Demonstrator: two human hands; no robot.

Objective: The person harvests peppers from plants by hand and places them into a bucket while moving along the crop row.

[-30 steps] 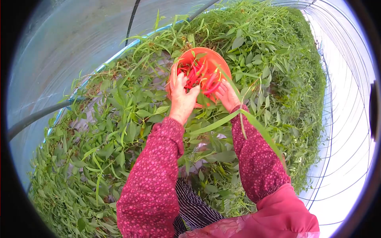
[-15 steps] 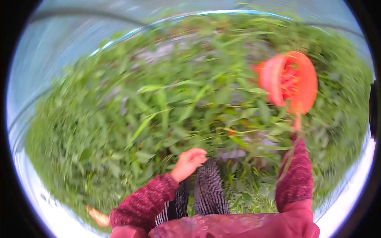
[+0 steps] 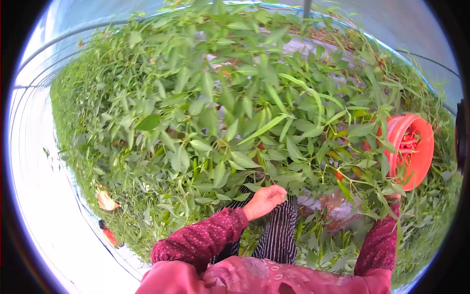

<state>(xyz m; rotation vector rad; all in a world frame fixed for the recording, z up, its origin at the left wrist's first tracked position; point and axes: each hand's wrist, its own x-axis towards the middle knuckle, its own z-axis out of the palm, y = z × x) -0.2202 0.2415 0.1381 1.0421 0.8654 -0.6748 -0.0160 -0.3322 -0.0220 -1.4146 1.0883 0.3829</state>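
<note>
The left hand [image 3: 265,202] is in front of the person's striped trousers [image 3: 281,235], just beside the near leaves, its fingers curled loosely; from here I can't tell whether their tips meet. Over on the left, past the bright plastic wall [image 3: 34,171], a red-and-black object [image 3: 110,236] lies near the edge of the growth. Dense green plants [image 3: 196,122] fill the middle, long grassy blades crossing above them and hiding much of the ground. Right of the trousers, a few orange-red pods [image 3: 339,175] show among the leaves. At the far right an orange-red bucket [image 3: 416,171] leans sideways, red peppers [image 3: 409,142] inside. The right hand [image 3: 393,197] is at its near rim, mostly covered by foliage, so I can't see its grip.
</note>
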